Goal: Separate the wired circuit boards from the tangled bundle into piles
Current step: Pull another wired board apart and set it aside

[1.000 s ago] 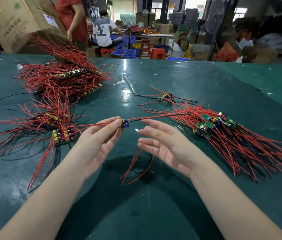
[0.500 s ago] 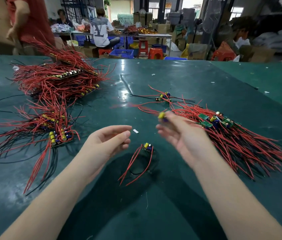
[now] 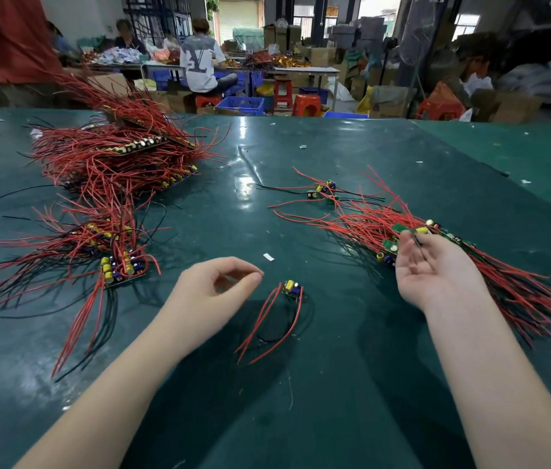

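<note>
A big tangled bundle [image 3: 115, 164] of red-wired circuit boards lies at the far left of the green table [image 3: 301, 418]. A smaller tangle [image 3: 111, 255] with yellow capacitors sits nearer, left of my left hand [image 3: 213, 292]. That hand hovers with fingers loosely curled and holds nothing. One wired board [image 3: 290, 288] lies alone between my hands, its red and black leads trailing toward me. My right hand [image 3: 436, 269] is palm up, fingers relaxed, over the near end of the sorted pile [image 3: 490, 275] on the right. A yellow-capped board [image 3: 421, 230] lies at its fingertips.
A few separate boards [image 3: 323, 191] lie behind the right pile. A small white scrap [image 3: 269, 257] is on the table between the hands. A person in red [image 3: 13, 45] stands at the far left table edge; others sit at benches behind.
My left hand let go of the board it pinched; one board now lies between my hands. My right hand carried another board rightward to the sorted pile and opened over it.
</note>
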A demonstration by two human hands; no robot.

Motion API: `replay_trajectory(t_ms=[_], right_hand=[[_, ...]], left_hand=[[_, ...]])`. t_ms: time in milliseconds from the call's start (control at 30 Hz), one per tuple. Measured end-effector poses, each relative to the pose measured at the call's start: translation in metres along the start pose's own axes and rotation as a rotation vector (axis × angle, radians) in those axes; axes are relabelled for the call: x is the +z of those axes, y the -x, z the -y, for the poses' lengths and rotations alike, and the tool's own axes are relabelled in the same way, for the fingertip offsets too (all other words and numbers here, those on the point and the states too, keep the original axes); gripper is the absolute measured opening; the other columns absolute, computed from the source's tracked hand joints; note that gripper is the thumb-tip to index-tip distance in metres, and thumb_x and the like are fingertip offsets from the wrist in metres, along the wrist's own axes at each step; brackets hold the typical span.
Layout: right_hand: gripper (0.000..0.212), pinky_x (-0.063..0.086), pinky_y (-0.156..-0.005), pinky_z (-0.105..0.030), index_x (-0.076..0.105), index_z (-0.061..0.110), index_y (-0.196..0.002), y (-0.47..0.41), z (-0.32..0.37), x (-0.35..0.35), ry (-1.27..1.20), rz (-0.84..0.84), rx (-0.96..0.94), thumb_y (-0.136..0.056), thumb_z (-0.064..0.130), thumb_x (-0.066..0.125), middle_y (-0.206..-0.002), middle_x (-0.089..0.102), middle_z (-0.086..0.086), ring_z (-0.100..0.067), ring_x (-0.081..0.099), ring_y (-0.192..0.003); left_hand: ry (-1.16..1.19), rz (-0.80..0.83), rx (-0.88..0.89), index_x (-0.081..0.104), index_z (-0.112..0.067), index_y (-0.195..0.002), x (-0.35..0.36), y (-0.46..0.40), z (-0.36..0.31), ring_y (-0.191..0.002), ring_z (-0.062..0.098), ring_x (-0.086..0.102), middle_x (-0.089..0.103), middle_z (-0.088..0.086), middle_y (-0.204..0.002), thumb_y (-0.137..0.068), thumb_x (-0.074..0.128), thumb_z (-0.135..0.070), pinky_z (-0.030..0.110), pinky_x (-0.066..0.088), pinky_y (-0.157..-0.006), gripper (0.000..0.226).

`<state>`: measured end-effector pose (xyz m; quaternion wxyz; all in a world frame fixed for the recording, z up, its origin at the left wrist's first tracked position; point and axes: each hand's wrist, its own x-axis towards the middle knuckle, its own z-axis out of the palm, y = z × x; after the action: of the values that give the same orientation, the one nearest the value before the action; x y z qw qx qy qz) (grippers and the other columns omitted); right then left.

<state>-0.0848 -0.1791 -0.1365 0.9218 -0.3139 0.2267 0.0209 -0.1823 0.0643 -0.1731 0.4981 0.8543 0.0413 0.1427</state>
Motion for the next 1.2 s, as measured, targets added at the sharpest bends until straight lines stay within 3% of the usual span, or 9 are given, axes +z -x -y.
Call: replay_trajectory(t_ms=[167, 367, 467, 633, 767, 867, 967, 1067, 1200], right_hand=[[0.032, 0.048, -0.05, -0.012, 0.051, -0.004, -0.124, 0.004, 0.004, 0.002, -0.045, 0.002, -0.046, -0.092, -0.003, 0.049, -0.119, 0.06, -0.014, -0.01, 0.057, -0.069], [0.043, 0.049, -0.052, -0.016, 0.039, -0.01, -0.133, 0.009, 0.004, 0.004, -0.075, 0.03, -0.038, -0.092, -0.001, 0.049, -0.115, 0.054, -0.015, -0.013, 0.055, -0.078], [0.037, 0.05, -0.053, -0.017, 0.045, -0.006, -0.126, 0.01, 0.005, 0.004, -0.156, 0.005, -0.063, -0.09, -0.002, 0.052, -0.115, 0.054, -0.015, -0.014, 0.057, -0.082], [0.003, 0.046, -0.047, -0.015, 0.055, 0.004, -0.087, 0.016, 0.005, 0.007, -0.196, 0.076, 0.015, -0.09, 0.003, 0.054, -0.081, 0.055, -0.004, -0.011, 0.052, -0.062], [0.008, 0.048, -0.048, -0.017, 0.066, 0.013, -0.082, 0.024, -0.013, 0.016, 0.368, 0.384, -0.01, -0.088, 0.014, 0.061, -0.069, 0.064, 0.001, -0.01, 0.058, -0.056], [0.016, 0.055, -0.069, -0.018, 0.072, 0.022, -0.097, 0.031, -0.031, 0.015, 1.002, 0.701, -0.316, -0.086, 0.011, 0.068, -0.091, 0.073, 0.005, -0.006, 0.068, -0.08], [0.022, 0.051, -0.08, -0.017, 0.074, 0.03, -0.099, 0.03, -0.047, 0.009, 1.422, 0.778, -0.541, -0.082, 0.016, 0.073, -0.092, 0.074, 0.012, 0.001, 0.066, -0.085], [0.016, 0.046, -0.071, -0.013, 0.078, 0.025, -0.094, 0.03, -0.055, 0.006, 1.611, 0.812, -0.688, -0.083, 0.018, 0.069, -0.082, 0.074, 0.012, 0.005, 0.063, -0.074], [0.015, 0.049, -0.073, -0.018, 0.076, 0.025, -0.085, 0.03, -0.058, 0.007, 1.549, 0.829, -0.71, -0.082, 0.013, 0.068, -0.073, 0.071, 0.015, -0.001, 0.063, -0.07]], left_hand=[[-0.239, 0.138, 0.126, 0.072, -0.03, -0.079, 0.005, 0.006, 0.001, -0.066, 0.002, 0.061, 0.067, -0.017, -0.072, -0.078, 0.07, -0.047, 0.012, 0.044, -0.062, 0.017], [-0.285, 0.125, 0.116, 0.073, -0.027, -0.073, 0.002, 0.005, -0.002, -0.064, 0.0, 0.06, 0.068, -0.018, -0.064, -0.087, 0.066, -0.028, 0.013, 0.042, -0.062, 0.016], [-0.195, 0.097, 0.044, 0.072, -0.026, -0.072, 0.002, 0.004, -0.005, -0.059, 0.003, 0.061, 0.069, -0.014, -0.063, -0.091, 0.062, -0.023, 0.019, 0.048, -0.064, 0.021], [0.067, 0.01, -0.011, 0.075, -0.018, -0.075, 0.0, 0.002, -0.008, -0.057, 0.003, 0.059, 0.069, -0.003, -0.064, -0.092, 0.061, -0.018, 0.011, 0.044, -0.06, 0.022], [0.28, 0.066, -0.049, 0.077, -0.014, -0.077, -0.001, 0.002, -0.012, -0.061, 0.007, 0.058, 0.067, -0.001, -0.065, -0.093, 0.06, -0.017, 0.014, 0.048, -0.062, 0.023], [0.408, 0.163, -0.116, 0.077, -0.012, -0.075, -0.001, 0.004, -0.016, -0.059, 0.01, 0.054, 0.064, 0.001, -0.065, -0.086, 0.062, -0.024, 0.014, 0.046, -0.059, 0.021], [0.432, 0.211, -0.095, 0.077, -0.012, -0.076, 0.0, 0.006, -0.019, -0.06, 0.011, 0.055, 0.065, 0.004, -0.066, -0.075, 0.063, -0.032, 0.015, 0.047, -0.061, 0.025], [0.554, 0.229, -0.1, 0.077, -0.007, -0.079, 0.001, 0.008, -0.02, -0.061, 0.014, 0.058, 0.066, 0.007, -0.067, -0.074, 0.062, -0.034, 0.019, 0.051, -0.064, 0.031], [0.627, 0.319, -0.174, 0.078, -0.01, -0.086, 0.0, 0.008, -0.022, -0.073, 0.015, 0.066, 0.072, 0.009, -0.079, -0.089, 0.059, -0.04, 0.021, 0.054, -0.07, 0.037]])
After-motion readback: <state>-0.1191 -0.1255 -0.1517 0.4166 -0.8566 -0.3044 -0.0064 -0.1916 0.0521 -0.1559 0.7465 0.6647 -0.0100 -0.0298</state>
